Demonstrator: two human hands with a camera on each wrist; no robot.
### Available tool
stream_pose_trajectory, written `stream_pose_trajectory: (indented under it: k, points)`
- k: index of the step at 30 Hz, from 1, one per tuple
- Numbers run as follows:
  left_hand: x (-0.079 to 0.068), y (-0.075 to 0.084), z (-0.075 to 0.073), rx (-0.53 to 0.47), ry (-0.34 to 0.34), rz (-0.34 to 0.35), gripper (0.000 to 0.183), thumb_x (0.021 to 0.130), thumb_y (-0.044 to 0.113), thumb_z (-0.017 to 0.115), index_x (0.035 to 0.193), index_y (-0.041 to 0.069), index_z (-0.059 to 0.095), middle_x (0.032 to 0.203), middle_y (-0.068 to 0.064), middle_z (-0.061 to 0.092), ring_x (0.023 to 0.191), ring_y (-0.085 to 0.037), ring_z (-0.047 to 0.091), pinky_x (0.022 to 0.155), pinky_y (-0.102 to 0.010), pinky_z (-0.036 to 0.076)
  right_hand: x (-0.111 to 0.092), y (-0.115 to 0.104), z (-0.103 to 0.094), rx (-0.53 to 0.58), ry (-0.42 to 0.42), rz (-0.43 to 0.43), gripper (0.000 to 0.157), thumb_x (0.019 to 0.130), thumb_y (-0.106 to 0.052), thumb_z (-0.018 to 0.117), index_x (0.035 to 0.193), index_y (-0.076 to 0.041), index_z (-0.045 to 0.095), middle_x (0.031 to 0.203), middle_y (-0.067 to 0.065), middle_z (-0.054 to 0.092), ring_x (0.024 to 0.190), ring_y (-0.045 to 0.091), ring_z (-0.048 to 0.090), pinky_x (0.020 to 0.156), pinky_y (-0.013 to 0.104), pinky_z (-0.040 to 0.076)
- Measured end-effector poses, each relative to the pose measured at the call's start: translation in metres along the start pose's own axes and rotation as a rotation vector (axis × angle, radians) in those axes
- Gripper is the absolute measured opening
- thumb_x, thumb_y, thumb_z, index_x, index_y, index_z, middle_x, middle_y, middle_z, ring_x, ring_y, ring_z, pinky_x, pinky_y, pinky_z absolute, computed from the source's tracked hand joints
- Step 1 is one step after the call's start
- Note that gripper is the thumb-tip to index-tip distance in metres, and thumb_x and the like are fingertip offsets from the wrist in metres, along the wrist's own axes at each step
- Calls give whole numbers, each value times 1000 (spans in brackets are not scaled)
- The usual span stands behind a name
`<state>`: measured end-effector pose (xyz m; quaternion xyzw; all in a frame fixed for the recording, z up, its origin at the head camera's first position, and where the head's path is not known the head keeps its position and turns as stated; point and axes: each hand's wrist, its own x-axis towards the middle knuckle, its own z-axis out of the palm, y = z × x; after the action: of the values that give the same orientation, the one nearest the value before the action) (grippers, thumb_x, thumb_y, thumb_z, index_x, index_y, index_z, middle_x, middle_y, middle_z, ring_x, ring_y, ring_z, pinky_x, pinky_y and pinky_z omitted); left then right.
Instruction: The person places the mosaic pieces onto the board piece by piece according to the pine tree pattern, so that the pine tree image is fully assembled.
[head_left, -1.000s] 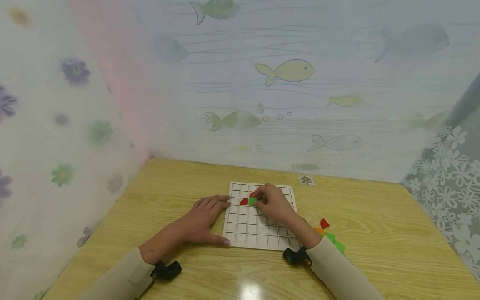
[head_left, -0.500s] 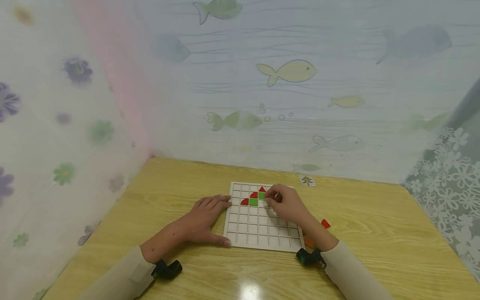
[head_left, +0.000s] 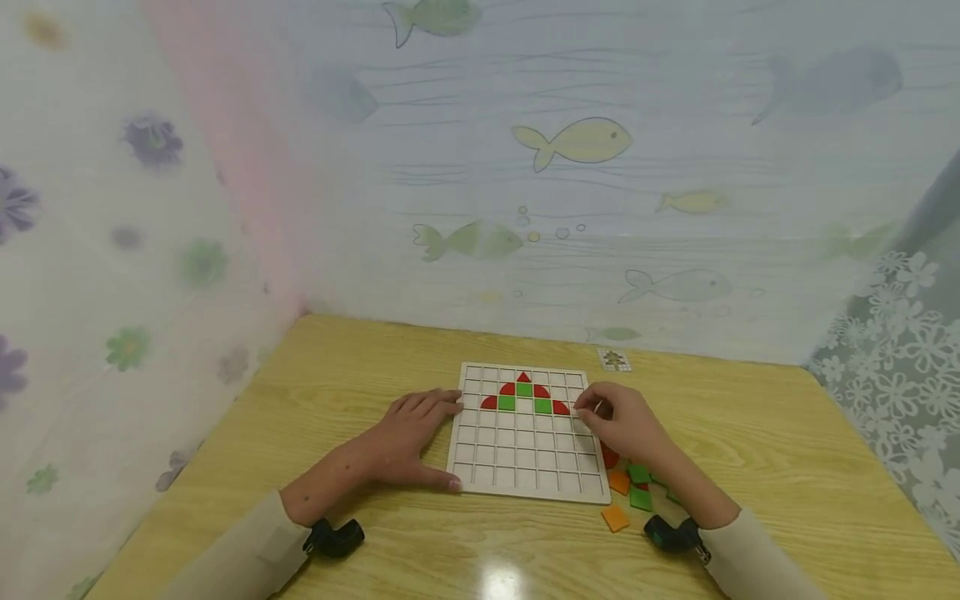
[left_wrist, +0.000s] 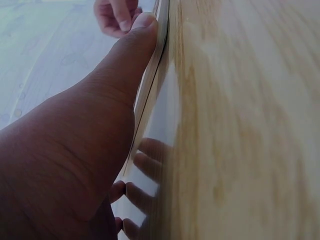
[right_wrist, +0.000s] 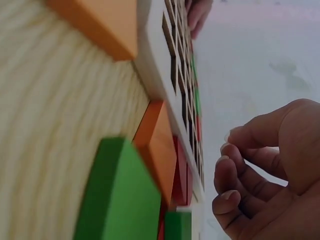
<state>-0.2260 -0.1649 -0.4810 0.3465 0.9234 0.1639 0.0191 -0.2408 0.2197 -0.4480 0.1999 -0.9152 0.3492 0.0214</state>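
A pale wooden grid board (head_left: pixel 495 458) lies flat on the table. On its upper rows sit a red triangle (head_left: pixel 523 377), several red rounded pieces, such as the rightmost red piece (head_left: pixel 560 407), and green squares, one being the upper green square (head_left: pixel 524 390). My left hand (head_left: pixel 408 437) rests flat along the board's left edge, fingertips and thumb touching it. Over the right edge, close to the rightmost red piece, is my right hand (head_left: pixel 622 421). Its fingers are loosely bent, thumb and index tips close together; the right wrist view shows no piece between them.
Loose pieces lie right of the board: an orange square (head_left: pixel 616 518), a green piece (head_left: pixel 641 498) and a red piece (head_left: pixel 610 457); my right forearm covers part of this group. A small patterned card (head_left: pixel 614 360) lies near the wall behind the board.
My right hand has moved right across the board to its right edge, uncovering the triangle, green squares and red pieces on the right. The left hand has stayed in place.
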Motion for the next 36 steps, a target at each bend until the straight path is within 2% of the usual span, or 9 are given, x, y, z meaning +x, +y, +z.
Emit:
stream_pose_trajectory:
  k: [9,13,19,24,31,36]
  points:
    - [0,0,0,-9,-4,5,114,80,89,65,164,16,38,174,-5,25,159,-33,24,125,-61,22,-29,15,-17,-46,17,-32,5,98,-7,75,102,-11,76,88,-5,68,71,9,58,62,27,52]
    - [0,0,-1,-10,-5,3,114,80,88,65,164,16,37,175,-5,25,159,-33,24,125,-61,22,-42,20,-26,-69,16,-45,10,98,-4,73,101,-13,76,91,-6,69,71,6,58,63,27,52]
    - [0,0,-3,-15,-18,-6,114,80,89,65,164,17,37,175,-5,25,160,-32,24,125,-60,21,-56,26,-38,-88,-13,-26,14,98,-1,73,102,-14,77,96,-2,71,73,4,57,63,26,51]
    - [-1,0,-3,-24,-25,-9,114,80,89,66,164,17,37,175,-4,24,160,-32,23,126,-60,20,-63,31,-49,-88,-70,-79,12,96,-3,77,103,-13,77,97,1,72,76,4,59,64,26,53]
    - [0,-2,-5,-41,-33,-7,112,81,86,68,164,17,37,175,-4,24,160,-32,23,125,-61,20,-64,39,-58,-62,-164,-131,15,96,-5,78,107,-15,77,99,-2,70,80,4,59,66,26,54]
    - [1,-4,-5,-39,-49,-15,113,80,87,68,164,18,36,176,-3,22,161,-31,21,126,-60,20,-63,43,-60,-40,-199,-157,14,96,-6,78,107,-15,78,96,3,68,78,5,58,65,26,52]
